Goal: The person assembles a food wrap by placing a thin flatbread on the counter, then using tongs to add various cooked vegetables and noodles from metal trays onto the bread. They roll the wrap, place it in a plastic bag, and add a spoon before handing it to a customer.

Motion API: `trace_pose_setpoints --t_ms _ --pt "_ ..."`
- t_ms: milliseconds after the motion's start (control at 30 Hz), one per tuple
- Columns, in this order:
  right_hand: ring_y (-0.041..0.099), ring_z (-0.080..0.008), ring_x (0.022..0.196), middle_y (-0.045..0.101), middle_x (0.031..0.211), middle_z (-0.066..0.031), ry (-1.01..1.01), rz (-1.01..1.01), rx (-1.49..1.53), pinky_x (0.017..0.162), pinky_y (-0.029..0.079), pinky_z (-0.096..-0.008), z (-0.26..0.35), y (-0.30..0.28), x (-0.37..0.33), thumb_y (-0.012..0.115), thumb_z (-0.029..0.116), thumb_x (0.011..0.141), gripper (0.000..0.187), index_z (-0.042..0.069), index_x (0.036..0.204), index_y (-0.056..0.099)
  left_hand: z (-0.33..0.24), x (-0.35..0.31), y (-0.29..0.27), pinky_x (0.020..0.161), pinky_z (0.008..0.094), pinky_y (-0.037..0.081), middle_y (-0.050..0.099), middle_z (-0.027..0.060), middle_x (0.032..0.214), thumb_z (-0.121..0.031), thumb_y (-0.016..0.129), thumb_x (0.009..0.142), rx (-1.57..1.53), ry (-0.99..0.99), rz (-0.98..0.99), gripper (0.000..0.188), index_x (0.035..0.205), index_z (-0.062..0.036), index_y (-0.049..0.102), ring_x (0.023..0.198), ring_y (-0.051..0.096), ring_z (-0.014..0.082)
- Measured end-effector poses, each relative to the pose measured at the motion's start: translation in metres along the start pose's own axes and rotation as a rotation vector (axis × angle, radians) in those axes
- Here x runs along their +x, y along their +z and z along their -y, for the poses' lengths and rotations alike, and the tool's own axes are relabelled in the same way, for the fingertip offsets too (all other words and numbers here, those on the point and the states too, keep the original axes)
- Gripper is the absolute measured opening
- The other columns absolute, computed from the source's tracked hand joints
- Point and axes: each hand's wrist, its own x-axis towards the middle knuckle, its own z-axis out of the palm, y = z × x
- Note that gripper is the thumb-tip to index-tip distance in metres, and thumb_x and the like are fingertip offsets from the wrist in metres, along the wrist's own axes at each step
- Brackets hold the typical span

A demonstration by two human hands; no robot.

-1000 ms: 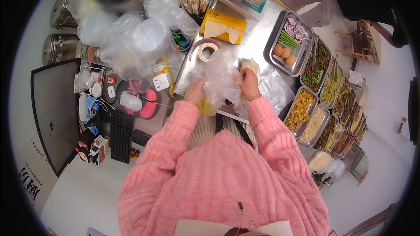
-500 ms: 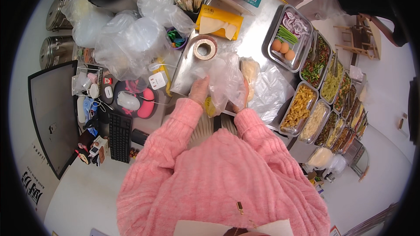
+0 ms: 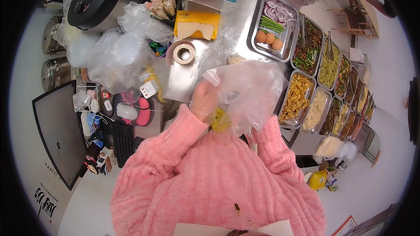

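Head view: the left hand (image 3: 204,100), in a thin glove, pinches the top edge of a clear plastic bag (image 3: 251,91), held up over the steel counter (image 3: 227,39). The right hand is hidden behind the bag, so I cannot tell how its fingers are. It looks like the bag is being opened; next it needs pulling wide. A yellow tissue box (image 3: 197,25) sits behind a tape roll (image 3: 183,53). A yellow packet (image 3: 220,120) shows under the bag.

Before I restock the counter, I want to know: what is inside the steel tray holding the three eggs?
The steel tray holds three brown eggs, sliced purple onion and green stalks. Anything lying beneath them is covered.
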Motion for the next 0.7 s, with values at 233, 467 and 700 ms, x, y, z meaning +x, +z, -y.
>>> trace_pose_setpoints --t_ms 233,467,700 --pt "0.068 -0.0207 0.106 0.068 0.124 -0.0109 -0.252 -0.235 -0.061 0.089 0.058 -0.0357 0.093 -0.103 -0.012 0.063 0.027 0.105 0.041 -0.001 0.134 0.057 0.035 0.012 0.026 0.073 0.0456 0.052 0.054 0.0193 0.098 -0.001 0.061 0.085 0.975 0.405 -0.090 0.020 0.105 -0.0027 0.060 0.083 0.061 0.0388" --pt "0.069 -0.0218 0.109 0.068 0.126 -0.0110 -0.339 -0.276 -0.109 0.090 0.059 -0.0355 0.210 -0.133 -0.053 0.062 0.030 0.105 0.044 0.000 0.137 0.056 0.069 0.055 0.120 0.070 0.0605 0.050 0.064 0.0250 0.095 -0.010 0.050 0.100 1.162 0.334 0.121 0.012 0.108 -0.0056 0.043 0.078 0.063 0.0524" --pt "0.068 -0.0207 0.109 0.067 0.127 -0.0099 -0.241 -0.111 0.085 0.094 0.057 -0.0351 0.183 -0.107 -0.045 0.058 0.034 0.107 0.045 0.001 0.138 0.055 0.117 0.073 0.174 0.073 0.0615 0.049 0.067 0.0305 0.094 -0.021 0.048 0.104 1.212 0.225 0.160 0.020 0.109 -0.0043 0.040 0.084 0.063 0.0544"
